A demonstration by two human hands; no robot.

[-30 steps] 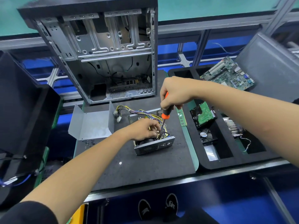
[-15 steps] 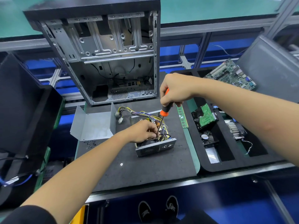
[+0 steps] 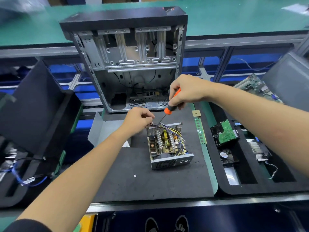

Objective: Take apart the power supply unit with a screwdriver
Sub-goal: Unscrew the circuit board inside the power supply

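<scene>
Power supply unit (image 3: 168,144) coverless, circuitry exposed

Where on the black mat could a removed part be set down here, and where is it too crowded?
Free: the black mat in front of the power supply unit, apart from one small screw; also the strip between the unit and the RAM stick. Crowded: behind the unit, where both hands, the screwdriver, the wire bundle and the metal cover meet.

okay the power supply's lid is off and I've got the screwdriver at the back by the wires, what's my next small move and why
Probably seat the screwdriver tip on a screw at the power supply's far edge. The left hand has the wires bunched aside there, the right hand angles the shaft into that spot, and the board looks still mounted.
</scene>
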